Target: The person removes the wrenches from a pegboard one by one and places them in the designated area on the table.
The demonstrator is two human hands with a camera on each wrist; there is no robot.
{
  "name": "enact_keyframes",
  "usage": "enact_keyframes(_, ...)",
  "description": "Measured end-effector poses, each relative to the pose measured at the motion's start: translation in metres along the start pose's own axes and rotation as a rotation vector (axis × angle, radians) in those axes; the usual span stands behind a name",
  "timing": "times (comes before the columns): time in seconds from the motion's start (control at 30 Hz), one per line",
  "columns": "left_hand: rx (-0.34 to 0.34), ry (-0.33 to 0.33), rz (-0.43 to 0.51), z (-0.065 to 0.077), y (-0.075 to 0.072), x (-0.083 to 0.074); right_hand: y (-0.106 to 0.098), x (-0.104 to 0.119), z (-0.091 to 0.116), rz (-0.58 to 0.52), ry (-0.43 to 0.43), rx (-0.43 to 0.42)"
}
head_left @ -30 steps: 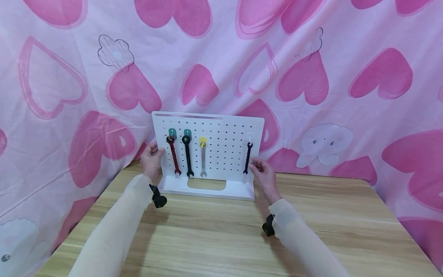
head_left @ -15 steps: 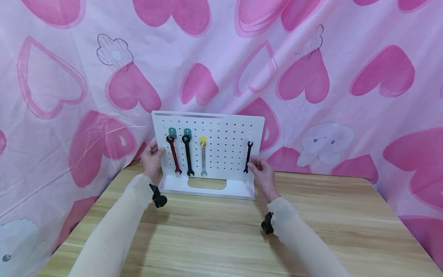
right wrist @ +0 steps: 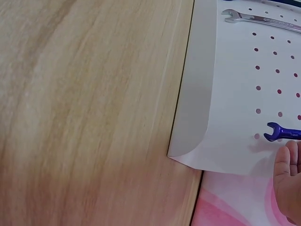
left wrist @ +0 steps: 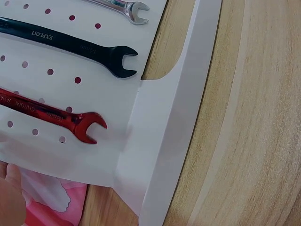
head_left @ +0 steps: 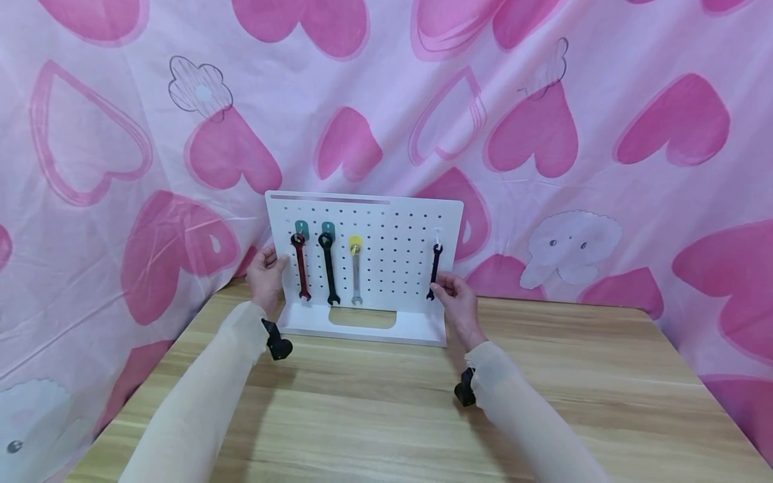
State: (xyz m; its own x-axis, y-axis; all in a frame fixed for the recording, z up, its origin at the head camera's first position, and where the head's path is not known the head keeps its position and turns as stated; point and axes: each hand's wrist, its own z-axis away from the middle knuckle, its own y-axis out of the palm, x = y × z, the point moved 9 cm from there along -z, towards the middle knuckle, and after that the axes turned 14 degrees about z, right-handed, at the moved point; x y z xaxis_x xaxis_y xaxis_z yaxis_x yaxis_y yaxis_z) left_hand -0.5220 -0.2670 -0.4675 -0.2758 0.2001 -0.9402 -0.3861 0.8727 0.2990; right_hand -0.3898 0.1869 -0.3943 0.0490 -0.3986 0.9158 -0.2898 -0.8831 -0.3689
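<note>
A white pegboard stand point(head_left: 386, 268) stands upright on the wooden table, with wrenches hanging from its hooks. At its left edge my left hand point(head_left: 264, 278) holds on, thumb toward the front. Closest to that hand hangs a red wrench point(head_left: 301, 268), then a black wrench point(head_left: 329, 270) and a silver wrench point(left wrist: 124, 8) on a yellow hook point(head_left: 355, 245). Over by the right edge is a small purple wrench point(right wrist: 284, 133). The fingertips of my right hand point(head_left: 459, 305) are right at its lower shaft; the wrench keeps hanging from its hook.
The light wooden table point(head_left: 362, 409) reaches forward of the stand and to its right. A pink heart-patterned cloth point(head_left: 386, 87) hangs close behind. The stand's base has a long cut-out, and black wrist cameras point(head_left: 465, 388) sit on both sleeves.
My right hand has moved slightly left, up to the purple wrench. The red wrench's lower end has swung a little left. My left hand stays at the board's edge.
</note>
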Motion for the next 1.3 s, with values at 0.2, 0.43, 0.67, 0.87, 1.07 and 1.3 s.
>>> enact_keyframes(0.2, -0.023, -0.067, -0.094, 0.037, 0.015, -0.048, 0.002, -0.001, -0.002, 0.010, 0.023, 0.011)
enact_keyframes(0.43, -0.043, -0.120, -0.076, 0.076, 0.028, -0.093, 0.003, -0.001, -0.002, -0.008, 0.024, 0.008)
enact_keyframes(0.67, -0.050, -0.102, -0.010, 0.053, 0.021, -0.064, 0.005, -0.003, -0.004, -0.038, 0.042, 0.004)
enact_keyframes(0.87, -0.028, -0.033, 0.022, 0.002, 0.003, -0.004, 0.007, -0.006, -0.006, -0.046, 0.063, 0.008)
enact_keyframes(1.07, -0.025, 0.009, -0.001, -0.002, 0.001, 0.001, 0.009, -0.007, -0.005, -0.083, 0.075, 0.010)
enact_keyframes(1.3, -0.056, -0.117, -0.039, 0.057, 0.019, -0.066, 0.011, -0.006, -0.003, -0.129, 0.089, 0.016)
